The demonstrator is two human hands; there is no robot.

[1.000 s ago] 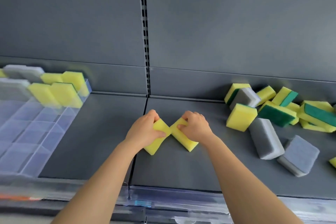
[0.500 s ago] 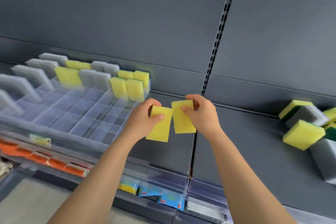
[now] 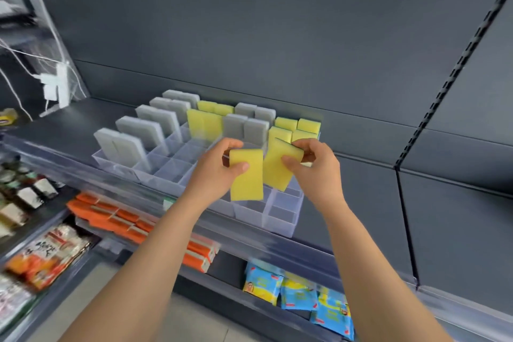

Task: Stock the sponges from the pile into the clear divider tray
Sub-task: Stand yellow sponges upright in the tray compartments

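A dark grey shelf (image 3: pixel 69 125) runs along a grey back panel, and on it sits the clear divider tray (image 3: pixel 280 216). Grey sponges (image 3: pixel 119 144) stand on edge in its left and far compartments, with yellow sponges (image 3: pixel 204 122) standing in the far rows. On the lower shelves lie orange packets (image 3: pixel 111 216) at left and blue packets (image 3: pixel 299 297) at right. White cables (image 3: pixel 55 83) hang at far left. The left hand (image 3: pixel 219 172) pinches one yellow sponge (image 3: pixel 247 178) near its top, thumb across the front; it hangs upright, long axis vertical, broad face toward the camera. The right hand (image 3: pixel 313 166) grips a second yellow sponge (image 3: pixel 277 166), tilted with its top leaning right. Both are held above the tray's near right part, just beside each other, hiding the compartments behind them.
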